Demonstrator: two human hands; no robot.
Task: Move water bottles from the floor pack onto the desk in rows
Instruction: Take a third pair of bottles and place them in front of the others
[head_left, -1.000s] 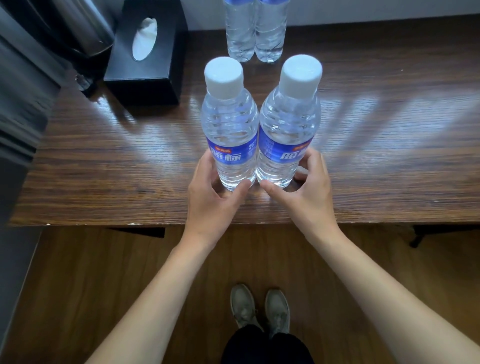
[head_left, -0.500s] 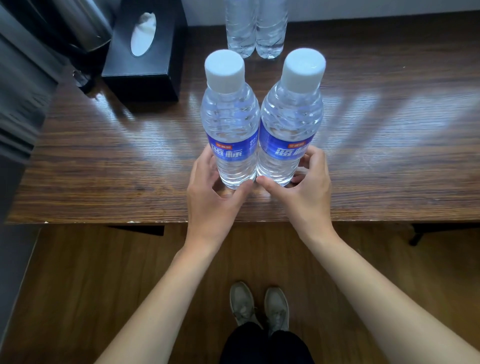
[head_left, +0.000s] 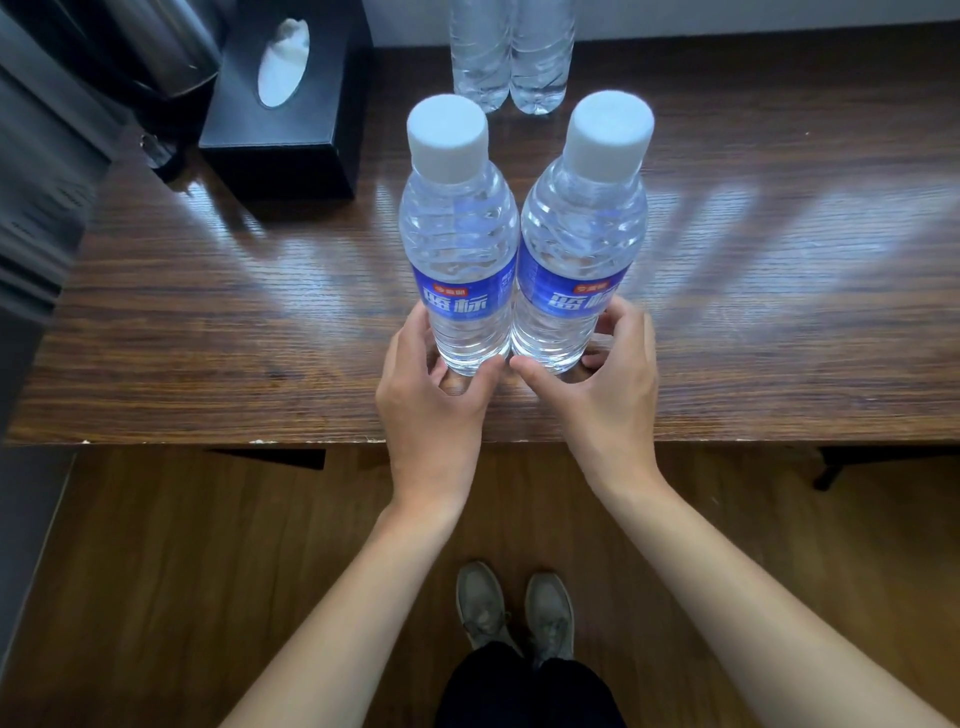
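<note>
Two clear water bottles with white caps and blue labels stand upright and touching near the front of the wooden desk (head_left: 208, 338). My left hand (head_left: 431, 405) curls around the base of the left bottle (head_left: 460, 249). My right hand (head_left: 608, 400) wraps the base of the right bottle (head_left: 579, 234). Both bottle bottoms rest on the desk top. Two more bottles (head_left: 511, 57) stand side by side at the desk's back edge, their tops cut off by the frame. The floor pack is out of view.
A black tissue box (head_left: 291, 130) sits at the back left of the desk, with a metal kettle (head_left: 156, 47) beside it. The desk's front edge runs just below my wrists. My shoes (head_left: 514, 608) stand on the wooden floor beneath.
Both hands stay around the bottle bases. The pair has edged slightly farther onto the desk, and the view has shifted a little.
</note>
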